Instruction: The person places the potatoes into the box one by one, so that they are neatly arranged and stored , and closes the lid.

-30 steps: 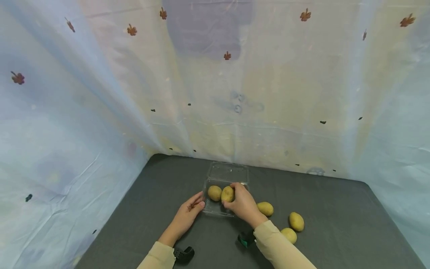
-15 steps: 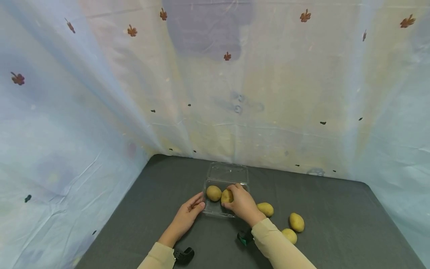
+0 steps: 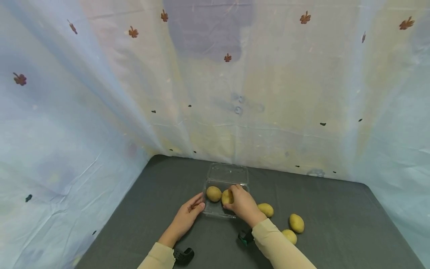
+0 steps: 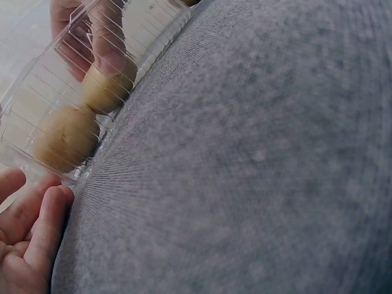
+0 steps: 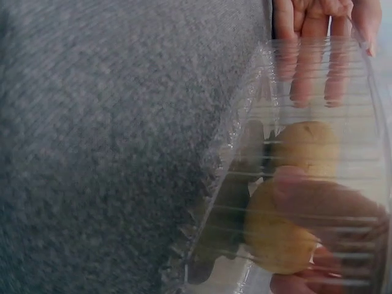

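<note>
Compared with the frame a second ago, we see only small shifts: the right hand (image 3: 246,204) now covers more of the gripped potato (image 3: 226,198), and the neighbouring potato (image 3: 214,194) has edged slightly left. We find the left hand (image 3: 187,215) in much the same place, its fingers loosely extended and touching the left end of the clear plastic container (image 3: 212,209). The right hand pinches the gripped potato between thumb and fingers, inside the container and touching the neighbouring potato; we cannot tell whether it bears on the container floor. The hinged lid (image 3: 228,173) stands open at the far side. To the right, on the dark grey table (image 3: 336,224), we count three more: a near potato (image 3: 266,210) partly behind the right wrist, an outer potato (image 3: 297,223), and a low potato (image 3: 289,236) partly covered by the right sleeve (image 3: 279,243). Our view of the container's right part is blocked by the right hand. Behind the table we see a pale sheet (image 3: 279,82) with brown leaf shapes, and at each wrist a black device.
</note>
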A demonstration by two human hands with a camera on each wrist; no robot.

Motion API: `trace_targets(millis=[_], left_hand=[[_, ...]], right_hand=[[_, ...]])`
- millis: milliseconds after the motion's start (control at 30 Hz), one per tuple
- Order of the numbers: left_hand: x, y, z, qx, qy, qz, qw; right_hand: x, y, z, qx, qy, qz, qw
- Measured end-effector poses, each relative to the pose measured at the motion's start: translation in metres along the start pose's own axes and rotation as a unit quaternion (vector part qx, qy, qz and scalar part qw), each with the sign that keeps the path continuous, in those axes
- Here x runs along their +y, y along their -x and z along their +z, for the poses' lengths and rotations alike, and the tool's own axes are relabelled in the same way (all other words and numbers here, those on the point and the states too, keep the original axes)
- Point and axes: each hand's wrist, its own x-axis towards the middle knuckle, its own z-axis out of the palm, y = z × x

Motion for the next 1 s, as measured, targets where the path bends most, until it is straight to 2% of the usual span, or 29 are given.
trace_targets(millis=[100,333,600,767,1000], left_hand=[[-0.001,0.000,0.000,0.000,0.001,-0.001,1.0000],[-0.034,-0.010,0.002,0.017,-0.003,0.009,0.9998],[-0.032,-0.008,0.003,0.018,0.004,0.005,0.9998],[-0.034,-0.008,0.003,0.015,0.005,0.010,0.9998],[-0.031,-0.009,0.002,0.015,0.011,0.004,0.9998]], right_hand=[[0.001,0.000,0.000,0.001,-0.008,-0.005,1.0000],[0.001,0.001,-0.003,0.007,-0.008,-0.006,0.9999],[0.007,0.019,-0.023,0.042,-0.011,0.010,0.9990],[0.025,0.034,-0.039,0.056,-0.007,0.021,0.9982],[0.053,0.053,-0.056,0.051,-0.004,0.055,0.9971]])
